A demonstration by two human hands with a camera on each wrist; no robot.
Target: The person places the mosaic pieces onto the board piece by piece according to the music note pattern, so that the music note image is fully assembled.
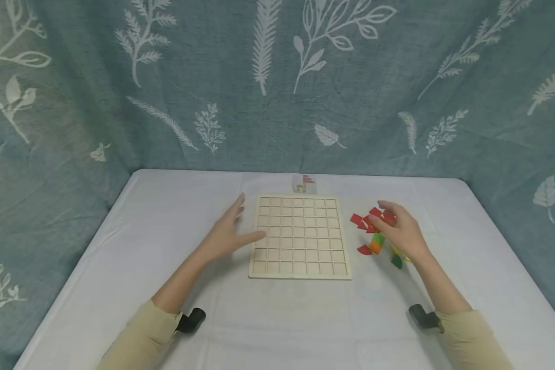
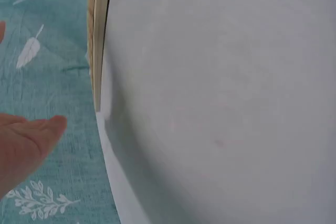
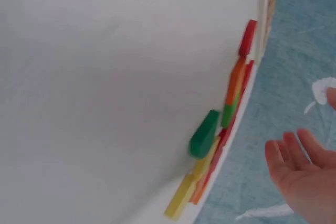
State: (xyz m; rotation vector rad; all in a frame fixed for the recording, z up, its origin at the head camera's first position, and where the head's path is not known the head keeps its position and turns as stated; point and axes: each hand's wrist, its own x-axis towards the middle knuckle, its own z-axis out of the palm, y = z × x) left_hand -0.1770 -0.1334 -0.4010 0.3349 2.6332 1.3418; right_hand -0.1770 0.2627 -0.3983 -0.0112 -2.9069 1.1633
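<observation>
A square wooden grid board (image 1: 300,236) lies in the middle of the table. My left hand (image 1: 224,237) is at its left side, fingers spread and holding nothing, with the thumb over the board's left edge. On the right, my right hand (image 1: 401,228) hovers over a loose group of red pieces (image 1: 356,219), partly hiding them; its fingers are loosely bent and nothing shows in them. Nearer me lie an orange piece (image 1: 375,247), a light green piece (image 1: 378,238), a red quarter-round piece (image 1: 364,250), a dark green piece (image 3: 204,135) and yellow pieces (image 3: 181,196).
A small picture card (image 1: 304,183) lies just behind the board. White cloth covers the table (image 1: 277,318). A patterned teal curtain (image 1: 240,128) hangs behind and at both sides.
</observation>
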